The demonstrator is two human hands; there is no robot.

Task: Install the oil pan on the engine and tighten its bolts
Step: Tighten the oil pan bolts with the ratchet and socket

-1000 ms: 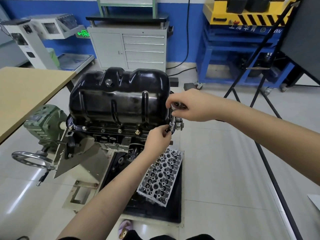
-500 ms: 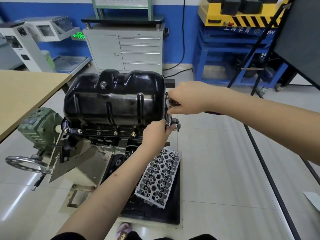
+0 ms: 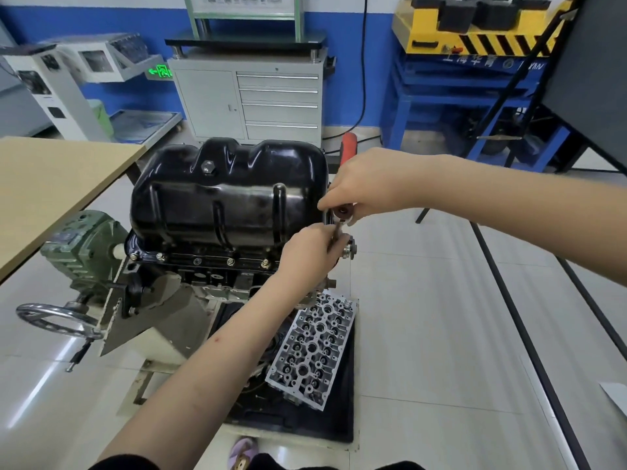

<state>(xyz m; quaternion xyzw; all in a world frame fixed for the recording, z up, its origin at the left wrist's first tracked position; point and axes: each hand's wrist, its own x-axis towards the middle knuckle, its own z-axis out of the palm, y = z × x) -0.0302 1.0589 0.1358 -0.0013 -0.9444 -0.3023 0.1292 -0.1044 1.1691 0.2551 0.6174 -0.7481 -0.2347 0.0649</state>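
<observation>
Your oil pan [image 3: 227,195], black and glossy, sits centre frame on top of the engine [image 3: 210,273], which is mounted on the stand [image 3: 159,320]. A row of bolts [image 3: 230,262] shows along the pan's near flange, lower edge.

Your right hand [image 3: 364,186], centre-right of the frame, has its fingers curled round the head of a ratchet [image 3: 342,212]; the red handle [image 3: 348,147] sticks up behind your knuckles toward the top of the frame. Your left hand [image 3: 310,251], just below it, pinches the ratchet's extension shaft [image 3: 337,232] at the pan's right end corner. Can't see the bolt or socket under it, your fingers cover them.

Just right of your left hand, a small metal fitting [image 3: 349,249] juts from the engine's end.

Lower centre, a cylinder head [image 3: 314,347] lies tilted on a black tray [image 3: 339,418] on the floor. Lower left: the stand's handwheel [image 3: 54,318] & green gearbox [image 3: 81,245]. Left edge, a tan counter [image 3: 51,184]. Upper centre, a grey drawer cabinet [image 3: 251,100] against the blue wall; upper right, a blue frame w/ a yellow-black unit [image 3: 475,39] on top.
</observation>
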